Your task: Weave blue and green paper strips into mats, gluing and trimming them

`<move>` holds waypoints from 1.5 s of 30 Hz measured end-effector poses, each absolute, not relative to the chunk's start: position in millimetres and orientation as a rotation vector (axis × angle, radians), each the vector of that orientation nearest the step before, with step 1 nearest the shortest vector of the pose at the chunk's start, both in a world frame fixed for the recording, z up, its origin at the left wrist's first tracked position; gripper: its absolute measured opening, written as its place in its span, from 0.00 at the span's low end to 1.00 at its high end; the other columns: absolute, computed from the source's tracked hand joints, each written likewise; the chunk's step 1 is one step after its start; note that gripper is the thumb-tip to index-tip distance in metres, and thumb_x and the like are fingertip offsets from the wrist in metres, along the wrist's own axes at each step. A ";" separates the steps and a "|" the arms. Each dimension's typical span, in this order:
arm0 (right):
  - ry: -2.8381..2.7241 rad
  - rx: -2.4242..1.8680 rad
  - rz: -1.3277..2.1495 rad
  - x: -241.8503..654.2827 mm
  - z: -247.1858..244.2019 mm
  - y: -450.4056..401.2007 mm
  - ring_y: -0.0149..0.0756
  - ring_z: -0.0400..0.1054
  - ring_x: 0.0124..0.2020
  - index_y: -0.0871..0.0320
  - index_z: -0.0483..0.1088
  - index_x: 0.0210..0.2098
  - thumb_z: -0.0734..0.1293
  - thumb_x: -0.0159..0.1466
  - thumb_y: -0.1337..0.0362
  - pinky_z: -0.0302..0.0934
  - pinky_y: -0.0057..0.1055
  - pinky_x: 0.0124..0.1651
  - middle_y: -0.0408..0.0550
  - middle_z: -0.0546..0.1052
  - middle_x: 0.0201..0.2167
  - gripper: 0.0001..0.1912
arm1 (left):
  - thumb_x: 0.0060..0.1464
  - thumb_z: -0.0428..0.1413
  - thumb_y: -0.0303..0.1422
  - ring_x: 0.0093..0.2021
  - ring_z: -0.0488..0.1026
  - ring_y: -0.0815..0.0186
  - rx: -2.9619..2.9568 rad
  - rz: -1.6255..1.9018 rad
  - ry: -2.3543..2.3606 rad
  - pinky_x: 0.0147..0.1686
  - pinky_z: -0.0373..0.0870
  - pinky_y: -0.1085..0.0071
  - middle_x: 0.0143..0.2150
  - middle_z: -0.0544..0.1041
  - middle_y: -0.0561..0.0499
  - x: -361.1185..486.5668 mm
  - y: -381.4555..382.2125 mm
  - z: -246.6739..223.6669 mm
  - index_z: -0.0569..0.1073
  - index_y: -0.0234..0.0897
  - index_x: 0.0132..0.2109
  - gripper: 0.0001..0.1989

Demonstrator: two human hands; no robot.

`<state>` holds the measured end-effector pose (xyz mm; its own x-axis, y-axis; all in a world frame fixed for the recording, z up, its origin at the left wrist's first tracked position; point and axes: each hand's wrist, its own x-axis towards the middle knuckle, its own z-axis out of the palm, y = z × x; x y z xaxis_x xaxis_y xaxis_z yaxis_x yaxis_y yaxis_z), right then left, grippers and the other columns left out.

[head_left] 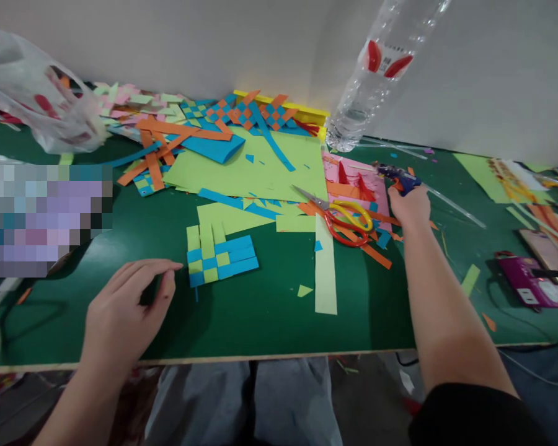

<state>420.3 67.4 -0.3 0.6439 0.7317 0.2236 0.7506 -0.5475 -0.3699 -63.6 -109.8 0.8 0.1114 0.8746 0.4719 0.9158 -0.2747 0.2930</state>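
Note:
My left hand [130, 303] is just left of a blue and light-green woven paper piece [221, 259], thumb and fingertips pressed together; whether anything is between them is too small to tell. Green strips stick up from the weave, and blue strips reach to its right. Stretched out to the right, my right hand [411, 201] is closed on a dark blue glue gun [405, 182]. Red and yellow-handled scissors [341, 218] lie between the hands, blades towards the upper left. Below them is a pale green strip [325, 272].
Large green paper [265, 164], orange and blue strips and finished weaves cover the back. A clear bottle [372, 80] stands behind. A plastic bag [51, 105] and a blurred-out screen [37, 223] are left; a purple box [534, 282] is right.

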 end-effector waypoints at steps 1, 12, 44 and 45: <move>-1.167 -2.435 -0.054 421.7 0.2 70.2 0.49 0.70 0.41 0.74 0.64 0.51 0.66 0.59 0.56 0.58 0.40 0.41 0.75 0.73 0.44 0.29 | 0.59 0.53 0.28 0.41 0.77 0.61 -2.295 -0.876 -1.841 0.43 0.73 0.66 0.40 0.79 0.52 -63.4 -109.8 0.8 0.71 0.44 0.41 0.06; -1.361 -2.407 -0.001 400.4 8.7 108.1 0.48 0.70 0.43 0.81 0.67 0.47 0.65 0.60 0.59 0.59 0.39 0.42 0.77 0.74 0.43 0.27 | 0.59 0.53 0.27 0.40 0.77 0.62 -2.311 -0.858 -1.856 0.42 0.72 0.67 0.39 0.79 0.53 -62.2 -108.4 2.1 0.71 0.44 0.41 0.06; -1.921 -2.196 -0.101 323.2 54.4 -7.7 0.54 0.72 0.44 0.62 0.67 0.49 0.70 0.53 0.55 0.64 0.43 0.40 0.64 0.76 0.45 0.27 | 0.59 0.57 0.33 0.46 0.73 0.57 -2.509 -0.805 -1.771 0.45 0.67 0.60 0.45 0.77 0.47 -63.8 -104.4 -3.8 0.75 0.41 0.45 0.07; -1.886 -2.126 -0.145 320.4 56.3 -11.7 0.53 0.73 0.44 0.62 0.66 0.50 0.70 0.53 0.56 0.64 0.43 0.40 0.63 0.76 0.46 0.28 | 0.59 0.57 0.33 0.46 0.73 0.57 -2.508 -0.794 -1.774 0.44 0.66 0.60 0.45 0.77 0.47 -63.0 -104.7 -3.1 0.75 0.41 0.45 0.07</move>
